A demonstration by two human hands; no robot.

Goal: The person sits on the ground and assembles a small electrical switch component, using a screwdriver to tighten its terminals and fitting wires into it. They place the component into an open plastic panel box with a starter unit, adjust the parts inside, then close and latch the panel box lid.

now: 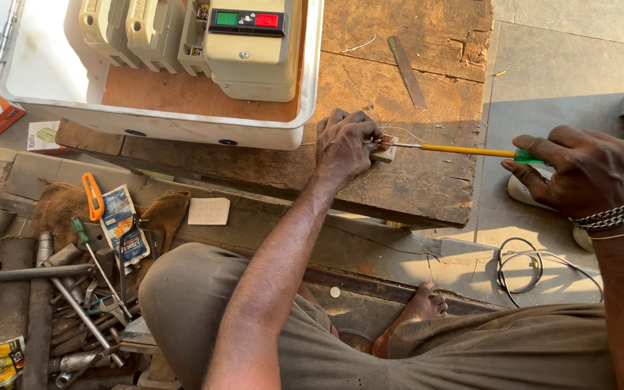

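**Screwdriver meets small fitting on a worn plank**

A small cream fitting (383, 150) lies on a rough wooden board (413, 79), pinned under the curled fingers of the left hand (344, 144). The right hand (586, 170), closed around a green handle, levels a yellow-shafted screwdriver (464, 150) with its tip at the fitting. Just behind stands a white enclosure (182, 126) housing switchgear; loose tools (81, 289) lie at lower left.

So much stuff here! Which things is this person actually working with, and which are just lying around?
In use:
- left hand pinning a small beige block on the wooden board
- right hand holding a yellow-shafted screwdriver, tip at the block

Lying about:
- white box of switchgear
- metal strip
- orange cutter
- green-handled screwdriver
- black cable
- pile of metal tools
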